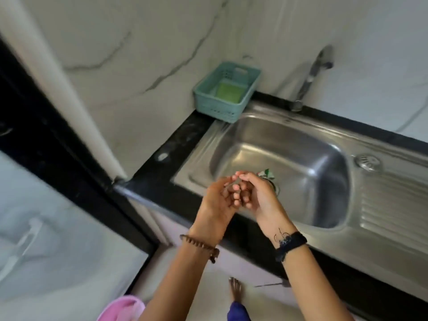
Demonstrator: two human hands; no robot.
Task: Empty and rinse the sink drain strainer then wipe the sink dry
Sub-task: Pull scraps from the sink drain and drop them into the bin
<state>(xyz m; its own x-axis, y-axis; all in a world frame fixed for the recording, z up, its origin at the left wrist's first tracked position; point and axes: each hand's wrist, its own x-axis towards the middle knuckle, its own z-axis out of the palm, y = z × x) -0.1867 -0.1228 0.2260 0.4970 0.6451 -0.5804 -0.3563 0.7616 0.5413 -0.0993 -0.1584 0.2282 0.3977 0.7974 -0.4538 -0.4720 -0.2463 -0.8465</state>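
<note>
Meeting over sink (301,140): left hand (217,200), right hand (259,198).

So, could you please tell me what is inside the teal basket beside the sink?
A green sponge lies on the floor of the teal basket. The basket's near wall hides whatever sits low behind it.

head view looks steeply down, close over the sink (289,144).
</note>
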